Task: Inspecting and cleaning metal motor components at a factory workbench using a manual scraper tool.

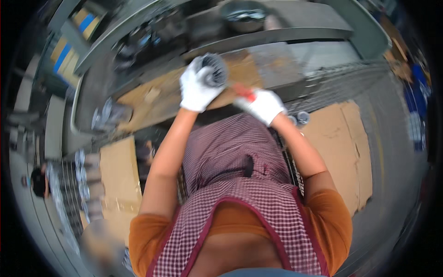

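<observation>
My left hand (pixel 194 91), in a white glove, is wrapped round a grey round metal part (pixel 216 69) with fins or ribs inside its rim. The part is held up over the workbench, its open end tilted toward my right. Just to the right, my right hand (pixel 265 106), also gloved in white, is closed on a red-handled tool (pixel 244 92). That tool is smeared by motion, and its working end cannot be made out. A small gap lies between the tool and the metal part.
A brown board (pixel 161 99) covers the bench, with similar metal parts (pixel 110 114) at its left. A metal bowl (pixel 243 16) stands at the back. Cardboard sheets (pixel 334 143) lie on the right, another cardboard (pixel 119 171) on the left beside several stacked parts (pixel 90 182). A person (pixel 39 181) is far left.
</observation>
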The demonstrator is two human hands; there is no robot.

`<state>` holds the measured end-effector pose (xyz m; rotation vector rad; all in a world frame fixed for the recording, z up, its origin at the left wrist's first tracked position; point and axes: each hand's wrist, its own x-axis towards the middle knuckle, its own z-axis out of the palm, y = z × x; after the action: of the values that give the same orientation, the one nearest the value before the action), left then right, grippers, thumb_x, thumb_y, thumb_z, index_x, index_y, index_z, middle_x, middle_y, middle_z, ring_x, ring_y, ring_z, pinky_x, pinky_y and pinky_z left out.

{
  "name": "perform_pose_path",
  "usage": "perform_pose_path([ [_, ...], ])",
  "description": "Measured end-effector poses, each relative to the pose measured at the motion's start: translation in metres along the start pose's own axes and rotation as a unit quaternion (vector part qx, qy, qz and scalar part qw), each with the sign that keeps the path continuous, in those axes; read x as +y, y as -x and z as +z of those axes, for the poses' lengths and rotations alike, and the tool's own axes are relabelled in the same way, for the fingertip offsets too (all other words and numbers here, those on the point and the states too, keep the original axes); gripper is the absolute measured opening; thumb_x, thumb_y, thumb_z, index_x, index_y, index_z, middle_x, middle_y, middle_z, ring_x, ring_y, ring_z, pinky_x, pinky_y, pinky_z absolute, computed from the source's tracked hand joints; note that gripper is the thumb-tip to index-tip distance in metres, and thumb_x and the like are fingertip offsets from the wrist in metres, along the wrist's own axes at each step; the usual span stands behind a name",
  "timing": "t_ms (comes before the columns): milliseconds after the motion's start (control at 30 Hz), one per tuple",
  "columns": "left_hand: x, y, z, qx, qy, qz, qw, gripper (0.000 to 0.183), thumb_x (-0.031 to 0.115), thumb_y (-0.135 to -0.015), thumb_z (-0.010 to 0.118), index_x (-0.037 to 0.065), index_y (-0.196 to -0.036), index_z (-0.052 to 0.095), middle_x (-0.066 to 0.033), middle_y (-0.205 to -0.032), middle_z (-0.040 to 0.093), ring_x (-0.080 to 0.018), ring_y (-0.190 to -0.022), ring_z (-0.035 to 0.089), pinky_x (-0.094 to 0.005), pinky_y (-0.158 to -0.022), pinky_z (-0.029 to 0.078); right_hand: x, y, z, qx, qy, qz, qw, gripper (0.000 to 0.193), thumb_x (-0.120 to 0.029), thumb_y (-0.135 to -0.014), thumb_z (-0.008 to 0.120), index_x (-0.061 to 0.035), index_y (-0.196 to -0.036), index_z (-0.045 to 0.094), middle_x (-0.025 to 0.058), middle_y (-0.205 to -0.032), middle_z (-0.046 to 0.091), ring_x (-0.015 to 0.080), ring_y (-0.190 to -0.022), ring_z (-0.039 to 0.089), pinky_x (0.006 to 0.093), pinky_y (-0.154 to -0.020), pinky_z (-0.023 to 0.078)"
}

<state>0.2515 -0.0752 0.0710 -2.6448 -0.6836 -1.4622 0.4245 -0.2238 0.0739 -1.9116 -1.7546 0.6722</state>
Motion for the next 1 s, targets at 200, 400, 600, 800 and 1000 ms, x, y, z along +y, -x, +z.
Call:
perform_pose_path([
  [200,0.0,0.011,0.001,0.009,-0.027,0.024,0.999,0.056,0.034,-0.047,0.089,0.018,-0.089,0.056,-0.0205,-0.118,0.055,-0.0398,-0.094,0.06,-0.0477,-0.077,0.05,0.003,-0.009,0.0,0.014,-0.023,0.089,0.996,0.061,-0.063,-0.079,0.057,-0.006,-0.1,0.066,0.022,-0.097,0.067,0.0394,-0.095,0.062,0.0427,-0.082,0.049],
  [400,-0.006,0.019,-0.002,0.037,-0.041,0.036,0.998,0.059,0.038,-0.048,0.089,0.017,-0.091,0.055,-0.0212,-0.119,0.054,-0.0404,-0.097,0.059,-0.0479,-0.08,0.048,-0.006,-0.005,0.003,-0.021,0.006,0.115,0.993,0.061,-0.06,-0.081,0.058,-0.0018,-0.098,0.064,0.0223,-0.095,0.067,0.0393,-0.093,0.063,0.0427,-0.082,0.049],
  [600,-0.005,0.015,-0.002,0.044,-0.011,0.023,0.999,0.055,0.035,-0.051,0.09,0.016,-0.089,0.055,-0.0215,-0.116,0.056,-0.0404,-0.095,0.061,-0.0479,-0.078,0.05,-0.007,0.0,0.009,-0.018,-0.102,0.041,0.994,0.054,-0.059,-0.081,0.061,-0.011,-0.107,0.067,0.017,-0.095,0.068,0.0354,-0.09,0.064,0.0382,-0.081,0.049],
  [800,-0.011,0.016,-0.001,0.094,0.076,-0.063,0.991,0.056,0.026,-0.053,0.092,0.014,-0.091,0.053,-0.0185,-0.116,0.055,-0.0351,-0.106,0.059,-0.0439,-0.089,0.049,-0.001,-0.003,-0.001,0.06,-0.165,0.047,0.983,0.054,-0.056,-0.082,0.062,-0.0066,-0.104,0.064,0.0182,-0.095,0.067,0.0365,-0.092,0.063,0.0385,-0.08,0.049],
  [1000,-0.034,0.022,0.0,0.197,0.251,-0.392,0.863,0.053,0.014,-0.066,0.088,0.004,-0.096,0.044,-0.0116,-0.104,0.059,-0.0165,-0.092,0.059,-0.028,-0.083,0.049,0.071,0.004,-0.117,0.417,-0.091,0.157,0.891,0.051,-0.047,-0.085,0.064,-0.0044,-0.111,0.064,0.0138,-0.09,0.069,0.0237,-0.084,0.066,0.0351,-0.078,0.05],
])
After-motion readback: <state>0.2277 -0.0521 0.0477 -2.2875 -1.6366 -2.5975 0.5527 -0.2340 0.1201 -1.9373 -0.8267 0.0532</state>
